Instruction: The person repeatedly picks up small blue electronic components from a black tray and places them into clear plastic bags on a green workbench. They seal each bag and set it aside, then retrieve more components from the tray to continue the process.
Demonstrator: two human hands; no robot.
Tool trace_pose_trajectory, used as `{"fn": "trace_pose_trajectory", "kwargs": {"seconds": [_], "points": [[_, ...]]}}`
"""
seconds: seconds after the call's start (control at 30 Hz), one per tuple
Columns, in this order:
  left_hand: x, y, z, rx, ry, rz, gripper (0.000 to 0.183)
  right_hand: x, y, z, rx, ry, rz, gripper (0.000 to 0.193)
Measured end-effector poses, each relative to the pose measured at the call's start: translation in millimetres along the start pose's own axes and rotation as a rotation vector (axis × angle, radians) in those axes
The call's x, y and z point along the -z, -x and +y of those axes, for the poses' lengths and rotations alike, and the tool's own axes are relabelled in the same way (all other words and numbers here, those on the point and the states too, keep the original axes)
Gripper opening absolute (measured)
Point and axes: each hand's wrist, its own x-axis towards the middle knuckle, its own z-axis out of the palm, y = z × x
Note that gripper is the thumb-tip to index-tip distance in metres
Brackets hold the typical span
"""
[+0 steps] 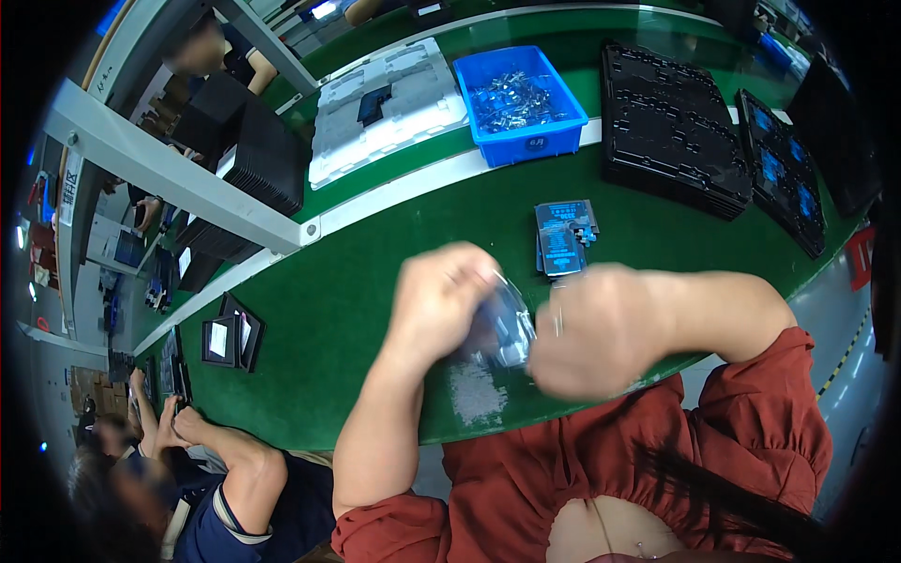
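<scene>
My left hand [439, 298] is closed, its thumb and fingers gripping a flat, shiny dark-blue piece [510, 328]. Motion blurs that piece, so its exact kind does not show. Right beside it is my right hand [601, 330], curled and smeared by motion; whether it grips anything cannot be made out. Just beyond my hands, a small stack of flat blue-and-black battery packs [561, 246] lies on the green tabletop [357, 281]. Below the held piece, the mat has a pale worn patch [477, 392].
A blue bin [531, 144] of small metal parts stands at the back, beside a white moulded tray [385, 122] with a black piece on it. Stacked black trays [671, 131] are at the right. A metal frame post [188, 174] rises at the left; co-workers sit beyond it.
</scene>
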Motion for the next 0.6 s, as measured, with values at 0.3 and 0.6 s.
{"fn": "trace_pose_trajectory", "kwargs": {"seconds": [0.3, 0.6], "points": [[17, -15, -12, -0.144, 0.215, 0.244, 0.017, -14, 8, 59, -0.547, 0.137, 0.450, 0.007], [10, -11, 1, -0.273, -0.144, 0.253, 0.015, -26, 30, 97, -0.831, 0.428, 0.192, 0.044]]}}
